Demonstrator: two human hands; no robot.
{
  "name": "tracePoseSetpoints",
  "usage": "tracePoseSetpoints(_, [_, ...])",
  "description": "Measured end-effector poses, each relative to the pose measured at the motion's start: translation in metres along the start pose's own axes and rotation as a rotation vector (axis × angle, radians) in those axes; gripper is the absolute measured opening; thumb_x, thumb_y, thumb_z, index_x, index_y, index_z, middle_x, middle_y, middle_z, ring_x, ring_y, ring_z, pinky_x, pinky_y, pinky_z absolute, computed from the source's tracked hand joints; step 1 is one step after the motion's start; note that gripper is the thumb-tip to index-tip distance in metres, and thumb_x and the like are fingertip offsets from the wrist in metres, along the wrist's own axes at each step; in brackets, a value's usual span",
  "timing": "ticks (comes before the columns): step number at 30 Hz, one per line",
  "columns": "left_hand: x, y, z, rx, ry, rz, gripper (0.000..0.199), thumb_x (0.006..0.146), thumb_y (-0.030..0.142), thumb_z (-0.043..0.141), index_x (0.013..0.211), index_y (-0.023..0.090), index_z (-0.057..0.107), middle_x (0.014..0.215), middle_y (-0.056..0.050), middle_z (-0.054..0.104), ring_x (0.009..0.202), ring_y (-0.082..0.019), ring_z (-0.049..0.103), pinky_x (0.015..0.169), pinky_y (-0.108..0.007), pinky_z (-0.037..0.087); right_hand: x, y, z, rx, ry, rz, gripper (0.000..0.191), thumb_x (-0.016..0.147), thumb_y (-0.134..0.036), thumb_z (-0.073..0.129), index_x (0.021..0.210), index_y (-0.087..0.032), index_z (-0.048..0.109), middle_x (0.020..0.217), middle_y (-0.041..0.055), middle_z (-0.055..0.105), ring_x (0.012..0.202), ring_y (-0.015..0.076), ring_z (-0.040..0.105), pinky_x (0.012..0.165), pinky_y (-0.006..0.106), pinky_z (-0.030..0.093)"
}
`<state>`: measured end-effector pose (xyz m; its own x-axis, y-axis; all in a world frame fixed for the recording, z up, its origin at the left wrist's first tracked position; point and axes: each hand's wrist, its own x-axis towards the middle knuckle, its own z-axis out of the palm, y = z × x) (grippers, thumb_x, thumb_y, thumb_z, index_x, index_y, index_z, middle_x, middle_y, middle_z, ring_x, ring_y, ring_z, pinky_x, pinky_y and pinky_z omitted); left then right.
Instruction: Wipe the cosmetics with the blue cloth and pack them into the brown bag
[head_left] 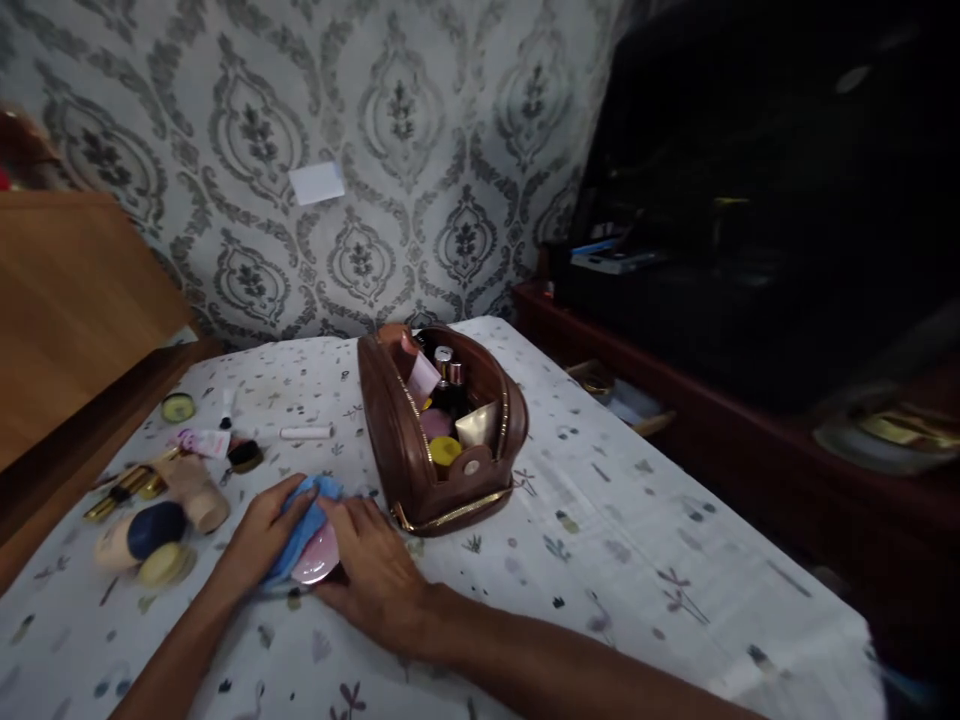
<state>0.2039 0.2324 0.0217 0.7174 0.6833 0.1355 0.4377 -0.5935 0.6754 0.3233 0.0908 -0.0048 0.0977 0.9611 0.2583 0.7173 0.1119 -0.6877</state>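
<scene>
My left hand (259, 535) grips a crumpled blue cloth (300, 535), pressed against a round, shiny pink compact (319, 556). Around the compact's right side my right hand (375, 565) is closed, its fingertips reaching the cloth. Just beyond both hands stands a brown makeup bag (397, 440), unzipped. Inside it show a yellow round lid (445, 451), a pale gold tube (477, 427), a light pink packet (423, 378) and several small bottles. The compact's underside is hidden by my fingers.
Left of my hands lie a foundation tube (196, 495), a dark-capped bottle (142, 535), a yellowish round jar (166, 566), a pink-and-white tube (201, 442), a brush (244, 455) and a white stick (306, 433). A dark red cabinet (675, 470) borders the patterned tablecloth (600, 540).
</scene>
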Motion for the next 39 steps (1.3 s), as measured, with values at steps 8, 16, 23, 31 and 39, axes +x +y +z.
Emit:
tracePoseSetpoints(8, [-0.003, 0.009, -0.007, -0.175, -0.121, -0.119, 0.054, 0.083, 0.068, 0.054, 0.102, 0.02, 0.069, 0.099, -0.005, 0.073, 0.098, -0.027, 0.066, 0.091, -0.034, 0.054, 0.003, -0.007, -0.018, 0.303, 0.047, 0.206, 0.082, 0.07, -0.027, 0.082, 0.142, -0.013, 0.043, 0.136, 0.0168, 0.055, 0.126, 0.0316, 0.051, 0.107, 0.045, 0.042])
tracePoseSetpoints(16, [-0.01, 0.003, -0.005, -0.444, -0.015, -0.06, 0.078, 0.074, 0.072, 0.061, 0.131, 0.019, 0.061, 0.131, -0.011, 0.066, 0.119, -0.035, 0.061, 0.103, -0.04, 0.049, 0.009, 0.003, -0.003, 0.901, 0.169, 0.308, 0.076, 0.06, -0.032, 0.088, 0.126, -0.021, 0.051, 0.101, 0.0014, 0.068, 0.09, 0.0203, 0.066, 0.08, 0.032, 0.052])
tracePoseSetpoints(23, [-0.013, 0.02, 0.002, -0.427, 0.082, -0.132, 0.057, 0.077, 0.067, 0.062, 0.103, 0.017, 0.072, 0.104, -0.009, 0.075, 0.093, -0.027, 0.07, 0.082, -0.031, 0.057, 0.014, 0.017, 0.012, 1.106, 0.134, 0.228, 0.066, 0.054, -0.04, 0.092, 0.107, -0.023, 0.057, 0.098, -0.0002, 0.068, 0.094, 0.0193, 0.065, 0.078, 0.028, 0.052])
tracePoseSetpoints(31, [-0.011, 0.011, 0.0, -0.316, 0.267, -0.072, 0.051, 0.07, 0.07, 0.067, 0.073, 0.019, 0.068, 0.071, -0.003, 0.069, 0.063, -0.019, 0.062, 0.055, -0.026, 0.054, 0.006, 0.012, -0.012, 0.916, -0.028, 0.298, 0.092, 0.048, -0.041, 0.094, 0.13, -0.026, 0.054, 0.105, 0.0015, 0.068, 0.099, 0.0231, 0.065, 0.084, 0.033, 0.051])
tracePoseSetpoints(39, [-0.014, 0.011, 0.006, -0.263, 0.328, -0.121, 0.057, 0.073, 0.074, 0.061, 0.089, 0.02, 0.071, 0.084, -0.004, 0.074, 0.077, -0.024, 0.069, 0.067, -0.029, 0.059, 0.004, 0.014, -0.006, 0.941, -0.021, 0.302, 0.093, 0.036, -0.042, 0.096, 0.121, -0.024, 0.062, 0.106, 0.0023, 0.068, 0.096, 0.0226, 0.064, 0.082, 0.031, 0.052])
